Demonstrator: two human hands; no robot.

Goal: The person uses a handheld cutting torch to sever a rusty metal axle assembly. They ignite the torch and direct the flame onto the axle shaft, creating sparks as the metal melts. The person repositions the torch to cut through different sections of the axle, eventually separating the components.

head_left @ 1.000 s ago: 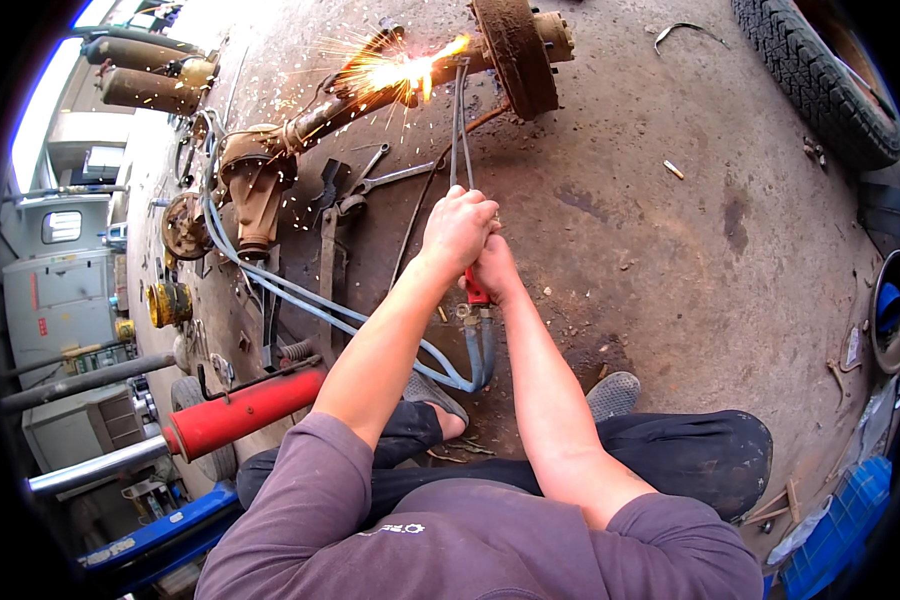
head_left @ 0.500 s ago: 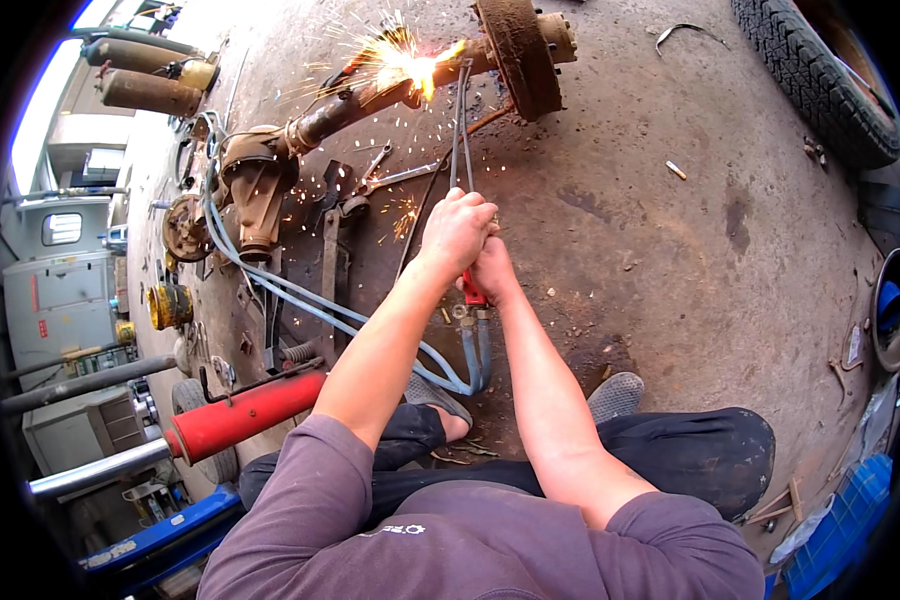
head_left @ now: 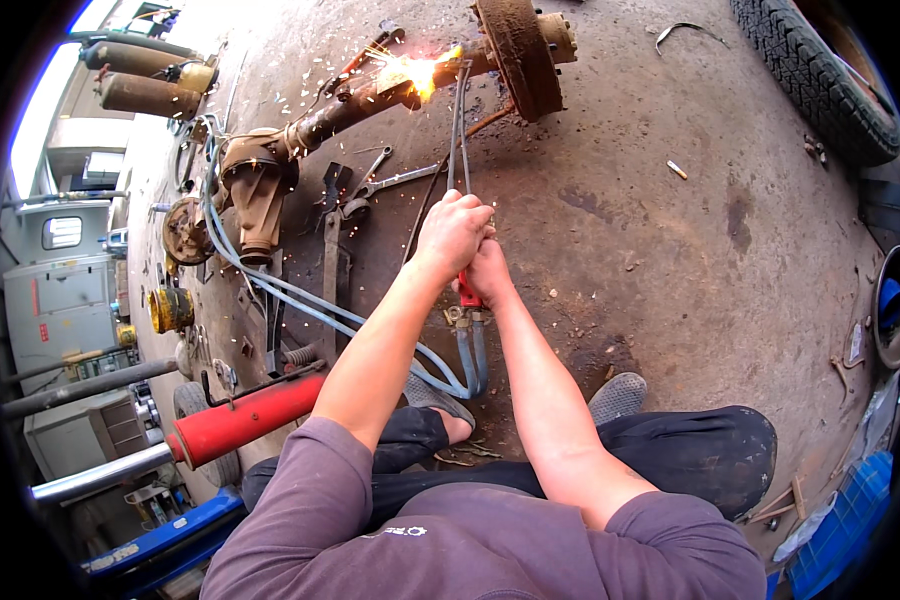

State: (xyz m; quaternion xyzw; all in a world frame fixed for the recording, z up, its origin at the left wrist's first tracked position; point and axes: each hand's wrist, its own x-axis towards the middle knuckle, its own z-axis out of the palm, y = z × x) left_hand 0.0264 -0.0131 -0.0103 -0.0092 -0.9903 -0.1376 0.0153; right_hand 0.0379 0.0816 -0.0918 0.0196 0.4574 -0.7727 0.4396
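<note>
Both my hands are wrapped round a cutting torch (head_left: 458,150) with long thin metal tubes and a red handle end. My left hand (head_left: 452,232) grips it in front, and my right hand (head_left: 486,274) is closed on it just behind, touching the left. Twin blue-grey hoses (head_left: 472,352) leave the torch's rear and loop away left. The torch head meets a rusty vehicle axle (head_left: 332,117), where a bright flame (head_left: 410,76) throws sparks and hides the metal. A brown brake drum (head_left: 520,58) sits on the axle's right end; the differential housing (head_left: 257,180) is at its left.
Wrenches (head_left: 400,180) and loose metal parts lie on the floor left of the torch. A red cylinder (head_left: 248,420) juts in at lower left. Gas cylinders (head_left: 150,95) lie at the far left. A large tyre (head_left: 815,80) is at upper right, a blue crate (head_left: 850,525) at lower right.
The spray of sparks has become smaller, and more of a red-handled tool behind the axle shows. My hands have shifted very slightly left, still holding the torch.
</note>
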